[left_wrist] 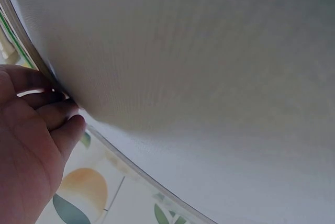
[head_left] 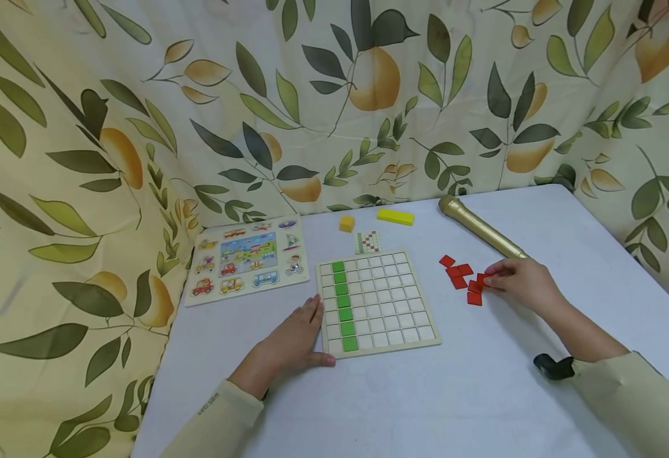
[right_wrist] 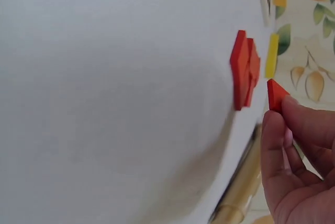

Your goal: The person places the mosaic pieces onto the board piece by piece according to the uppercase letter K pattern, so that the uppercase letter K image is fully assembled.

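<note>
My right hand (head_left: 522, 284) pinches a red square tile (right_wrist: 276, 97) between thumb and fingertips, at the right edge of a loose group of red tiles (head_left: 458, 280). Several of those tiles lie flat, some touching or overlapping. At the table's middle lies a wooden grid board (head_left: 388, 346) of white squares, with one column of green tiles (head_left: 343, 299) near its left side. My left hand (head_left: 294, 337) rests against the board's left edge, fingers extended and thumb by the lower corner. The left wrist view shows these fingers (left_wrist: 65, 114) beside the board's edge.
A small pattern card (head_left: 367, 242) lies behind the board. Farther back are an orange-yellow block (head_left: 346, 223) and a yellow bar (head_left: 395, 217). A picture puzzle board (head_left: 248, 283) lies at the left, a gold microphone-shaped rod (head_left: 480, 228) at the right. Patterned curtain (head_left: 334, 146) surrounds the white table (head_left: 426, 407).
</note>
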Demonstrator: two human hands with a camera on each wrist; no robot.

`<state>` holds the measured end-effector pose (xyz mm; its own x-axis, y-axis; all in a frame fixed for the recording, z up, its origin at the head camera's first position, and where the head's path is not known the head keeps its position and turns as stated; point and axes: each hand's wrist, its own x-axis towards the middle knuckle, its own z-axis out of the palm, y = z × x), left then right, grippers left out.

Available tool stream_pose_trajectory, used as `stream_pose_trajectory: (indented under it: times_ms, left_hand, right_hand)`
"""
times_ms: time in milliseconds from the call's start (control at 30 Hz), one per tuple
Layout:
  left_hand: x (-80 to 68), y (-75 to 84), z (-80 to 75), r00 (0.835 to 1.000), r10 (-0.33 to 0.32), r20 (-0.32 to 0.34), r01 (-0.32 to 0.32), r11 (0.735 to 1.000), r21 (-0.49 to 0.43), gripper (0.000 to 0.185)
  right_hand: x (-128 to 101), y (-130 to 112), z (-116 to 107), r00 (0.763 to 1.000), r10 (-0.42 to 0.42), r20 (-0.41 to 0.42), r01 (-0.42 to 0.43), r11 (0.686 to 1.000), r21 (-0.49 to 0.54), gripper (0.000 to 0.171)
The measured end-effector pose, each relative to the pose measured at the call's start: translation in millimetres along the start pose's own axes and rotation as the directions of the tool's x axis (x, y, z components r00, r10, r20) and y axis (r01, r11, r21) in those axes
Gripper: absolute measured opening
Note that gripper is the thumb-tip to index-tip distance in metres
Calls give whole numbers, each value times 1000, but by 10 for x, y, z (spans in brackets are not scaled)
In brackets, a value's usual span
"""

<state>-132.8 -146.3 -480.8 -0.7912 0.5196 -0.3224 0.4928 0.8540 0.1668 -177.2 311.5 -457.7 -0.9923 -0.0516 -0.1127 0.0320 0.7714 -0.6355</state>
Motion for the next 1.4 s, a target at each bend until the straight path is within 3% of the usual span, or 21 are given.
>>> stream_pose_trajectory:
  times_ms: [233, 500, 733, 1400]
  left_hand:
    - [7, -20, 9, 1000, 1, 5, -1, 1000, 17, 118]
    - [12, -5, 2, 1000, -6, 14, 5, 1000, 23, 119]
    - [17, -14, 12, 1000, -12, 26, 11, 999, 33, 120]
    - [42, -9, 19, 999, -37, 36, 35, 998, 51, 121]
  right_hand:
    - [161, -249, 131, 1000, -29, 4, 29, 999, 19, 28]
    - [290, -519, 372, 996, -20, 86, 13, 996, 88, 26]
    - [362, -727, 583, 991, -93, 93, 87, 994, 68, 19]
    - [513, -1239, 1056, 972, -137, 193, 117, 987, 110, 12]
